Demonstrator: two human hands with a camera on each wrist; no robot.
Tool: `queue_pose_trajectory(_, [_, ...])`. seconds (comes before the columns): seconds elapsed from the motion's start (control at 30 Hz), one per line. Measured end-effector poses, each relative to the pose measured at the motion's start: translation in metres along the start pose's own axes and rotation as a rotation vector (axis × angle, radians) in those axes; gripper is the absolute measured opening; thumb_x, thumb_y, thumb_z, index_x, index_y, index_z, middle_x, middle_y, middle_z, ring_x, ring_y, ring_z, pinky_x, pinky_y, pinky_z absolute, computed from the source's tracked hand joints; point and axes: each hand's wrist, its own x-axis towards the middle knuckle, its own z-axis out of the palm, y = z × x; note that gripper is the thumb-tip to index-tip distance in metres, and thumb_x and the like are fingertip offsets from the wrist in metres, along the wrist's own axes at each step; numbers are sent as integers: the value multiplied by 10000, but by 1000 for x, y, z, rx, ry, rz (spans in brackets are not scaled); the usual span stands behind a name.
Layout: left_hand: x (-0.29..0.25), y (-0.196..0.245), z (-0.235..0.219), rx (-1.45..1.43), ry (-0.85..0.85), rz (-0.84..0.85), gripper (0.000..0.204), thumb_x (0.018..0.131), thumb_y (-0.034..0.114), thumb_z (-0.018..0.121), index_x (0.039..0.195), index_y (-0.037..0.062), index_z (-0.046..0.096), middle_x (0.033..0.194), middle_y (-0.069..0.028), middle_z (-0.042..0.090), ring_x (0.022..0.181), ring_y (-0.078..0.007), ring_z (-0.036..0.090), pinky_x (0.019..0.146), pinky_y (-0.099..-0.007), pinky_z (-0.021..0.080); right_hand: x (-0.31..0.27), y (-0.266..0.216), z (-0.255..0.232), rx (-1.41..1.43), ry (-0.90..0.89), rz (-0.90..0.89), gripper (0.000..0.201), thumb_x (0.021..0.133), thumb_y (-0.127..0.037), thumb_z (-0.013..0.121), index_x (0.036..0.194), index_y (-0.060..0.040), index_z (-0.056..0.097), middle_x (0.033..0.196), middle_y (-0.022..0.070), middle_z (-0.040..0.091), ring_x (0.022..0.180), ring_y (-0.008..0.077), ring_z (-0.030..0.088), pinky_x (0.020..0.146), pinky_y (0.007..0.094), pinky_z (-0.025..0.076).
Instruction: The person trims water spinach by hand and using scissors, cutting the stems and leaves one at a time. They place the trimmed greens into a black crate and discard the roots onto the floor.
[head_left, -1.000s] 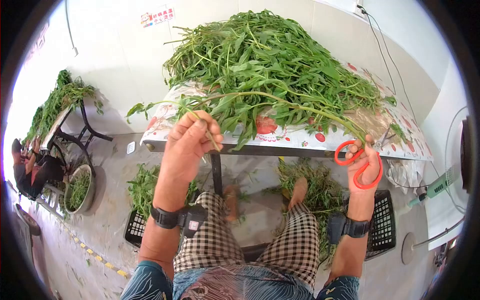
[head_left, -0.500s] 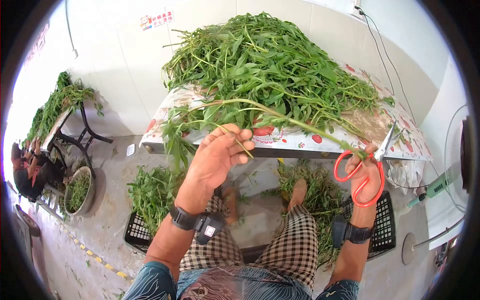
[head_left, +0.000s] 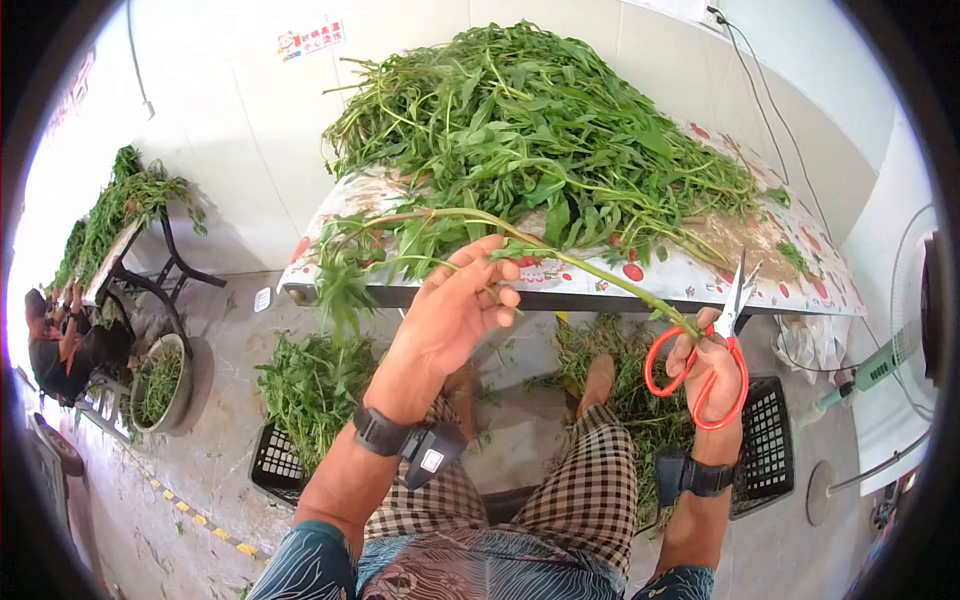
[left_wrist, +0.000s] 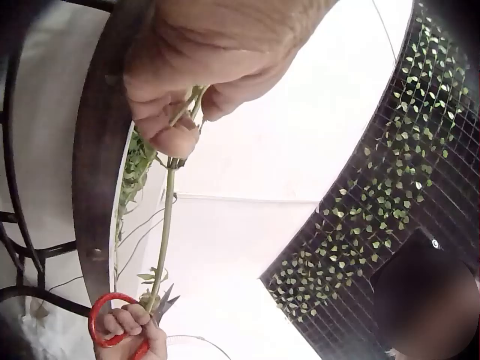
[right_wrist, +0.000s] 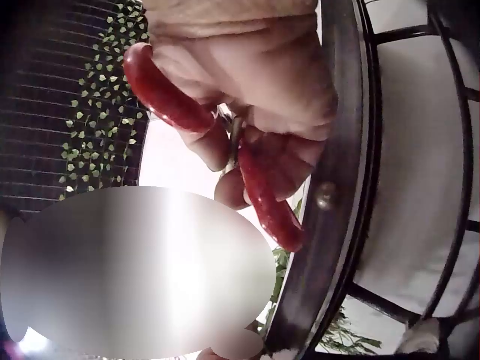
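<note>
A long leafy green stem (head_left: 610, 278) stretches between the two hands in front of the table, its leafy tip drooping at the left. My left hand (head_left: 440, 310) pinches it partway along with thumb and fingers; the left wrist view shows the stem (left_wrist: 166, 225) running down from those fingertips. My right hand (head_left: 715, 370) grips the stem's thick end together with red-handled scissors (head_left: 742, 400). Their metal blades point up and away, slightly parted. In the right wrist view the red handles (right_wrist: 262, 195) lie against the palm and fingers.
A large heap of leafy stems (head_left: 530, 120) covers much of the table (head_left: 700, 290). Below stand black crates (head_left: 765, 450) and more greens (head_left: 310, 390). A fan (head_left: 880, 370) is at the right. At far left another person (head_left: 70, 335) sits by a basin (head_left: 160, 400).
My left hand has moved right along the stem, toward the right hand. The right hand has lowered slightly, and the scissors have turned so their blades now show pointing upward.
</note>
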Motion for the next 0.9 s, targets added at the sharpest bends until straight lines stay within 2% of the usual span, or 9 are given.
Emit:
queue_pose_trajectory(0.17, [10,-3,-3,-100,-78,-27,323,903,209,490,1207,103,461,794,-5,552,611,-101,508,494,-205,397,-10,-9,6,9,-60,78,233,733,-87,452,955,-18,448,623,132,547,524,214,518,515,310,440])
queue_pose_trajectory(0.27, [13,0,-5,-207,-31,-18,279,906,229,488,1159,114,503,766,14,536,570,-88,465,471,-207,359,-14,-15,4,-38,-89,128,229,730,-89,456,947,-18,443,617,129,545,522,217,517,514,312,441])
queue_pose_trajectory(0.37, [14,-2,-3,-94,76,24,253,911,251,481,1105,98,533,763,11,532,563,-94,446,473,-228,346,-16,-13,3,-19,-39,110,232,737,-87,449,962,-30,443,630,124,548,530,208,520,507,312,430])
queue_pose_trajectory(0.47, [8,-10,-1,36,103,92,251,910,273,482,1072,91,540,762,0,530,576,-106,456,486,-247,355,-10,-11,-1,121,-32,34,202,786,-101,444,983,-55,448,677,114,560,558,191,527,529,306,422])
queue_pose_trajectory(0.57, [2,-15,-4,58,157,43,261,908,290,486,1046,77,549,786,-17,537,591,-120,467,494,-251,358,-4,-14,0,253,-52,22,174,845,-132,432,1009,-79,454,732,96,571,590,179,532,564,300,418])
queue_pose_trajectory(0.6, [0,-16,-4,64,188,59,244,898,295,506,985,75,565,767,-16,551,593,-124,489,495,-253,366,-2,-15,-1,296,-72,43,184,876,-163,426,1041,-87,461,773,79,579,617,174,540,595,299,422])
queue_pose_trajectory(0.7, [-1,-21,-16,97,155,114,224,882,294,536,934,80,574,724,-6,559,593,-121,510,500,-252,378,4,-13,2,295,-31,44,204,875,-166,432,1060,-94,476,800,70,585,637,173,551,597,298,426])
queue_pose_trajectory(0.8, [-4,-26,-17,122,234,144,191,876,273,549,910,87,575,680,4,561,593,-113,525,502,-249,388,10,-7,2,357,55,42,206,866,-145,441,1058,-96,498,853,85,596,707,181,568,613,305,443])
queue_pose_trajectory(0.9, [-7,-29,-16,205,212,231,171,888,239,527,925,78,574,792,-20,598,633,-112,548,519,-246,408,20,2,-3,368,121,55,228,855,-150,453,1073,-92,489,921,116,601,798,213,585,653,321,472])
